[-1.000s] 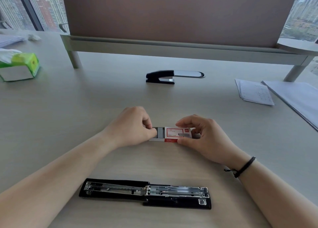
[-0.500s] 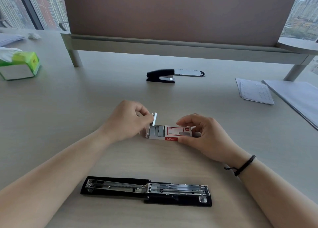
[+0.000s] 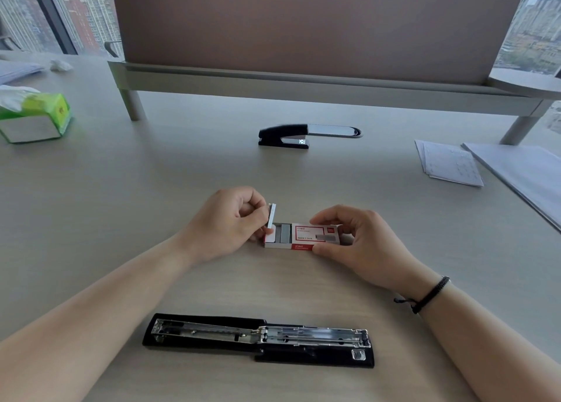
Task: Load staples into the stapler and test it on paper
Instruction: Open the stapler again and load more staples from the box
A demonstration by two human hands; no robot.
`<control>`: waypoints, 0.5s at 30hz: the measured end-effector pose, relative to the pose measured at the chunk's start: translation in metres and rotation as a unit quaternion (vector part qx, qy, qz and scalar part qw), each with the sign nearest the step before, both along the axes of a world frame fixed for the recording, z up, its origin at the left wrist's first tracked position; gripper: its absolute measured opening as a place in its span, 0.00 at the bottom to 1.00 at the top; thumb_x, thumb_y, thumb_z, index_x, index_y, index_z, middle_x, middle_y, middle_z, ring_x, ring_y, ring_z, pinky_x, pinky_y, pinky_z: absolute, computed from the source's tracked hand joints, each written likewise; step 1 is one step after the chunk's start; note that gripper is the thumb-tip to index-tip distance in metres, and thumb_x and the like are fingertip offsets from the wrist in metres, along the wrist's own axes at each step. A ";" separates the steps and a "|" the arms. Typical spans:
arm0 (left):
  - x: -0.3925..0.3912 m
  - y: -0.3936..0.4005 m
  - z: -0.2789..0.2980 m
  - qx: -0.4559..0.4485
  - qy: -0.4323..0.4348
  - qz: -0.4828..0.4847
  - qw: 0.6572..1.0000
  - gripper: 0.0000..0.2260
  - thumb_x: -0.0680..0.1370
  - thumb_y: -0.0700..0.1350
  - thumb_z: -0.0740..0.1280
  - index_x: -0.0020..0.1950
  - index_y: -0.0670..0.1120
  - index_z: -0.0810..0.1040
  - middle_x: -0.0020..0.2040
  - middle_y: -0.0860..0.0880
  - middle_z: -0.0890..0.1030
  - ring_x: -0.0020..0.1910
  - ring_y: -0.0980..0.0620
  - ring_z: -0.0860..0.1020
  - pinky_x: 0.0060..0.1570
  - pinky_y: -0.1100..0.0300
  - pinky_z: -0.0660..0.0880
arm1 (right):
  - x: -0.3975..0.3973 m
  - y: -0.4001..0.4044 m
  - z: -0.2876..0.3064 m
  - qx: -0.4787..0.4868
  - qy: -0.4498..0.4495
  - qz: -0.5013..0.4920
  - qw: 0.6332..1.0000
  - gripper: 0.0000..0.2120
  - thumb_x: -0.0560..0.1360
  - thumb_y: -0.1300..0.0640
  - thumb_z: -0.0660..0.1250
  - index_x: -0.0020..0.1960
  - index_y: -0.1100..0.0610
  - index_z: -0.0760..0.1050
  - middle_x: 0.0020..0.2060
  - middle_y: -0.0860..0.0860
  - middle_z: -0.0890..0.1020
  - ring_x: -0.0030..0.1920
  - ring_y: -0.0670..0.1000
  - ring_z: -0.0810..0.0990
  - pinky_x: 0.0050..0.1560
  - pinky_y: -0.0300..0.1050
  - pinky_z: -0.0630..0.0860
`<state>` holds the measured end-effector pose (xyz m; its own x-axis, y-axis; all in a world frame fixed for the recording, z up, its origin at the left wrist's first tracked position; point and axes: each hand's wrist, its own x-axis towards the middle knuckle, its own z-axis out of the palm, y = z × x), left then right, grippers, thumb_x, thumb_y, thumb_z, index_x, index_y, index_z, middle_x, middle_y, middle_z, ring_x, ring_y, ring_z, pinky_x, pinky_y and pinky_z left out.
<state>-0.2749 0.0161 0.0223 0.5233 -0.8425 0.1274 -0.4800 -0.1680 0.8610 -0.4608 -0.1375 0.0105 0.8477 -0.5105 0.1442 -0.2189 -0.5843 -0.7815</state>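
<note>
A black stapler [image 3: 258,338] lies folded fully open on the desk near me, its metal staple channel facing up. Beyond it sits a small red and white staple box [image 3: 309,237], its inner tray slid out to the left with grey staple strips showing. My right hand [image 3: 361,243] grips the box's sleeve from the right. My left hand [image 3: 227,222] pinches one staple strip [image 3: 271,216], which stands tilted upright just above the tray's left end. A folded stack of paper [image 3: 449,166] lies at the right.
A second black stapler [image 3: 285,136] stands shut further back at the middle. A green tissue box [image 3: 36,117] sits at the far left. Larger sheets [image 3: 522,173] lie at the right edge. A desk divider on legs [image 3: 303,82] spans the back.
My left hand slid the tray out of the box's left end, then lifted a staple strip up out of it. The right hand kept holding the box in place.
</note>
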 end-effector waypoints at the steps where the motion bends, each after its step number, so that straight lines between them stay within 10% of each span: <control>1: 0.001 -0.001 -0.001 -0.003 -0.001 -0.005 1.000 0.07 0.79 0.39 0.66 0.41 0.42 0.77 0.37 0.43 0.87 0.34 0.48 0.86 0.38 0.55 0.82 | 0.001 0.001 0.000 0.001 -0.001 0.000 1.000 0.13 0.69 0.58 0.78 0.51 0.48 0.82 0.45 0.41 0.86 0.45 0.38 0.84 0.45 0.26 0.76; 15: 0.001 -0.008 -0.010 -0.028 0.027 -0.054 0.998 0.07 0.81 0.38 0.65 0.43 0.38 0.78 0.41 0.38 0.86 0.39 0.43 0.85 0.44 0.52 0.83 | 0.015 0.014 -0.003 -0.041 0.004 -0.011 0.999 0.11 0.70 0.54 0.76 0.50 0.45 0.82 0.48 0.43 0.86 0.48 0.42 0.84 0.54 0.48 0.81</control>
